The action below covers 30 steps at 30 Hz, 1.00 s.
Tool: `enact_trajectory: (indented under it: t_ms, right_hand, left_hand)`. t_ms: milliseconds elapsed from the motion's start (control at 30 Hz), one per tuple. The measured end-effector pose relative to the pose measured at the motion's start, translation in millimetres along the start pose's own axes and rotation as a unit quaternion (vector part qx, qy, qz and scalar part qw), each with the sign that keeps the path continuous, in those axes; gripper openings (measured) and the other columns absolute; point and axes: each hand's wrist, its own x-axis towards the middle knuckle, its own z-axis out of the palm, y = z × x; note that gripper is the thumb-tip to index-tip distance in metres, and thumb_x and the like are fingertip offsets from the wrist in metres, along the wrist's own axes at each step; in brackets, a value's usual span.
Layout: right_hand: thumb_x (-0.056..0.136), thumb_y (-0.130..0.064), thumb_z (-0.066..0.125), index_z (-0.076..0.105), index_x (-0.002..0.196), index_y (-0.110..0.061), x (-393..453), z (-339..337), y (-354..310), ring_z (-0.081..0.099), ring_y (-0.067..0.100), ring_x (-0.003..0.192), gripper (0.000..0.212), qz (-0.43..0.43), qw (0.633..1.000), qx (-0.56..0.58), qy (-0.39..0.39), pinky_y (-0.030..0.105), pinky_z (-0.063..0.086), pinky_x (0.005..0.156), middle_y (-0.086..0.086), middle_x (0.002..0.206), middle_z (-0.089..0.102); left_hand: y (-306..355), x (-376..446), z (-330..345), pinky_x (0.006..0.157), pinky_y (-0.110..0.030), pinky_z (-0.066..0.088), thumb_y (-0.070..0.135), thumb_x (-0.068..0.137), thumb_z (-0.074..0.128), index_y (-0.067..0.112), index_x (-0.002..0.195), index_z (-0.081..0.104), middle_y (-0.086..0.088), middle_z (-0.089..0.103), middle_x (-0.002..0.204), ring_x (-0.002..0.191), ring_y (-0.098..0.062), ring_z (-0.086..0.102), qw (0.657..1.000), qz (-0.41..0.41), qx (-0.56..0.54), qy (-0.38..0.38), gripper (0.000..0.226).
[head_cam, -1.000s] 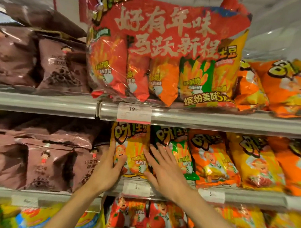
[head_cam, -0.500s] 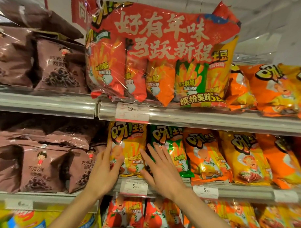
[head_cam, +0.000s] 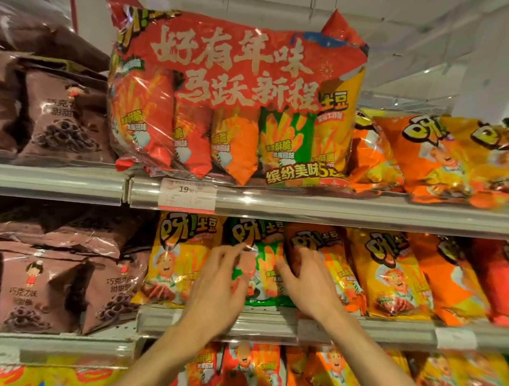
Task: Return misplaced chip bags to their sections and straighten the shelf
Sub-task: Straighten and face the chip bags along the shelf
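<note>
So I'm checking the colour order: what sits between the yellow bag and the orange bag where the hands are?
In the head view, one green bag stands between the yellow bag and the orange bag.

multipack (head_cam: 236, 99) "好有年味", price tag (head_cam: 187, 194) "19"

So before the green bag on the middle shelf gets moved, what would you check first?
1. Left hand on the green foil chip bag: ok, fingers touch its left edge.
2. Right hand on it too: ok, thumb at its right edge; fingers lie on the orange foil chip bag.
3. Firm grip: cannot tell.
4. Yellow foil chip bag on the left upright: ok.
5. Big red multipack overhead steady: not ok, it overhangs its shelf edge.
6. Green bag's proper section: cannot tell.
</note>
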Motion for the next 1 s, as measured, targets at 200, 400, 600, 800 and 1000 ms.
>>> enact_trajectory:
  t_ms: [200,400,600,800,1000]
  right_hand:
    - [0.096,-0.059,0.041,0.052,0.135,-0.01,6.1,10.9,2.3,0.055,0.028,0.119,0.064,-0.007,0.999,-0.036,-0.022,0.037,0.048,0.093,0.01,0.121,0.065]
    - [0.099,-0.055,0.041,0.04,0.148,-0.012,3.8,10.4,-6.5,0.042,0.03,0.134,0.065,0.012,0.998,-0.034,-0.051,0.036,0.04,0.102,0.014,0.136,0.057]
    - [0.092,-0.059,0.053,0.044,0.144,-0.013,4.9,13.6,-6.4,0.054,0.02,0.124,0.07,0.015,0.997,0.078,-0.012,0.035,0.046,0.101,0.005,0.134,0.06]
    - [0.09,-0.055,0.06,0.044,0.143,-0.016,3.4,5.2,-7.3,0.044,0.02,0.132,0.068,0.019,0.989,0.144,0.031,0.033,0.039,0.107,0.003,0.142,0.049]
    - [0.087,-0.055,0.064,0.049,0.136,-0.023,-0.1,-4.1,-0.3,0.047,0.01,0.122,0.061,0.019,0.981,0.179,0.069,0.025,0.04,0.098,-0.006,0.131,0.05]
  left_hand:
    - [2.2,15.8,30.2,0.119,-0.037,0.025,0.031,0.103,0.045,0.026,0.156,0.021,-0.013,0.027,0.159,0.149,-0.026,0.023,0.993,-0.089,0.019,-0.077,0.059]
    - [-3.0,18.9,31.5,0.108,-0.033,0.041,0.035,0.101,0.049,0.028,0.155,0.021,-0.005,0.046,0.148,0.134,-0.022,0.046,0.991,-0.102,0.022,-0.085,0.062]
    - [0.3,22.2,22.3,0.108,-0.022,0.031,0.032,0.101,0.053,0.026,0.155,0.026,0.003,0.04,0.153,0.14,-0.013,0.037,0.991,-0.109,-0.045,-0.064,0.06]
    - [3.6,25.6,16.7,0.105,-0.017,0.025,0.04,0.101,0.053,0.029,0.155,0.027,0.007,0.037,0.155,0.139,-0.005,0.033,0.985,-0.122,-0.106,-0.06,0.061]
    - [6.5,27.3,18.2,0.091,-0.001,0.025,0.04,0.098,0.056,0.043,0.147,0.031,0.013,0.041,0.143,0.124,0.007,0.033,0.981,-0.111,-0.156,-0.044,0.055]
